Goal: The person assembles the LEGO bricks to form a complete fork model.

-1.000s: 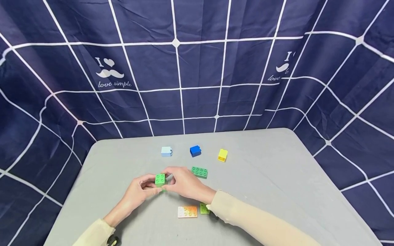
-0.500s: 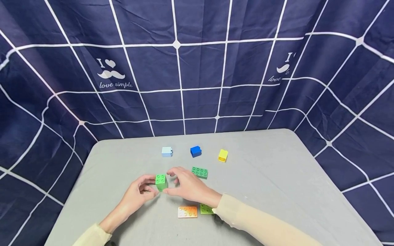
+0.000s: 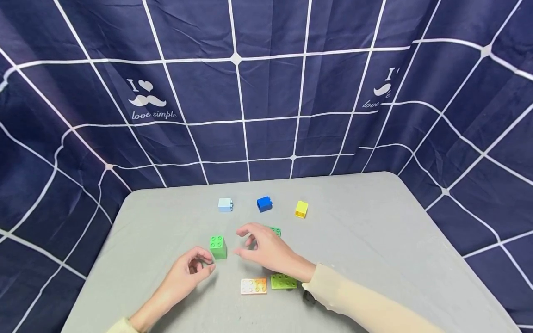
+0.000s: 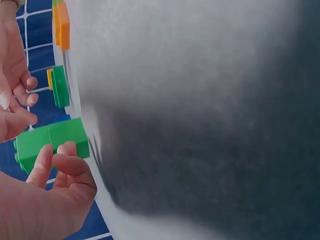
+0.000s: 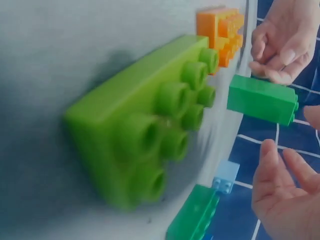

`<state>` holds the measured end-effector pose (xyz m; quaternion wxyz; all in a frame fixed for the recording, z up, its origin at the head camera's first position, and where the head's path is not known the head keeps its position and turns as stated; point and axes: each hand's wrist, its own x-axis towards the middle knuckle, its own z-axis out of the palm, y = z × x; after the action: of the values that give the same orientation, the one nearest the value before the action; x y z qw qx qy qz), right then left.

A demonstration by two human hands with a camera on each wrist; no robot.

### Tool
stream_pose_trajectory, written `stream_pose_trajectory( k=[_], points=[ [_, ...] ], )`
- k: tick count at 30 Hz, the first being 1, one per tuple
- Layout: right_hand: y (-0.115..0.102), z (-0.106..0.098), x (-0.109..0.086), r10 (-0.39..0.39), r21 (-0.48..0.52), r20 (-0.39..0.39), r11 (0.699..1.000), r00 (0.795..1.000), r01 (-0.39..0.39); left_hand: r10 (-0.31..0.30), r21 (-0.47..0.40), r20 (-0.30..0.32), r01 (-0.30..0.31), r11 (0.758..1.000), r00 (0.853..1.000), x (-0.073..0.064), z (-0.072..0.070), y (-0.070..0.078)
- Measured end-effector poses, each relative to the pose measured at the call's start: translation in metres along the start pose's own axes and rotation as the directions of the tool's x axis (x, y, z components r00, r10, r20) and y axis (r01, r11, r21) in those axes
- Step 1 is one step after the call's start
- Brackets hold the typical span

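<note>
A bright green block stack (image 3: 218, 248) stands upright on the grey table between the hands; a seam across its side in the left wrist view marks two bricks, one on the other. My left hand (image 3: 188, 270) is just left and in front of it, fingers loosely bent and holding nothing. To the stack's right, a gap away, my right hand (image 3: 268, 248) hovers with fingers and thumb apart. That hand partly covers a darker green brick (image 3: 276, 231). Near my right forearm lies a lime brick (image 3: 283, 281), large in the right wrist view, beside an orange brick (image 3: 254, 286).
Along the far part of the table (image 3: 354, 240) lie a light blue brick (image 3: 225, 205), a dark blue brick (image 3: 264, 204) and a yellow brick (image 3: 301, 209). A navy curtain (image 3: 270, 92) with white lines surrounds the table's back and sides.
Both hands have let go of the green stack. My right hand has moved off to the right, my left hand slightly down and away. The stack stays standing.
</note>
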<state>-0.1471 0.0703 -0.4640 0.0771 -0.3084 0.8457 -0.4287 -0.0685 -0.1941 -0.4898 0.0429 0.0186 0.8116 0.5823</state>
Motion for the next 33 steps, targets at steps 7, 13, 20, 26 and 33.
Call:
stream_pose_trajectory(
  k=[7, 13, 20, 26, 33],
  points=[
    [0.012, -0.012, -0.014, -0.008, 0.046, -0.036, 0.999, 0.999, 0.01, 0.08, 0.063, 0.105, -0.087, 0.994, 0.991, -0.009, 0.01, 0.003],
    [0.019, -0.02, -0.027, -0.012, 0.066, -0.035, 0.998, 0.999, 0.014, 0.176, 0.051, 0.163, -0.187, 0.981, 0.971, -0.012, 0.019, 0.001],
    [0.031, -0.024, -0.046, -0.018, 0.06, -0.005, 0.998, 1.0, 0.018, 0.242, 0.073, 0.204, -0.262, 0.962, 0.948, -0.014, 0.027, -0.003],
    [0.038, -0.028, -0.064, -0.017, 0.038, 0.023, 0.999, 1.0, 0.016, 0.318, 0.095, 0.217, -0.344, 0.934, 0.923, -0.017, 0.034, -0.007],
    [0.045, -0.028, -0.087, 0.007, 0.012, 0.079, 1.0, 0.997, -0.008, 0.309, 0.189, 0.201, -0.346, 0.919, 0.93, -0.014, 0.045, -0.001]
  ],
)
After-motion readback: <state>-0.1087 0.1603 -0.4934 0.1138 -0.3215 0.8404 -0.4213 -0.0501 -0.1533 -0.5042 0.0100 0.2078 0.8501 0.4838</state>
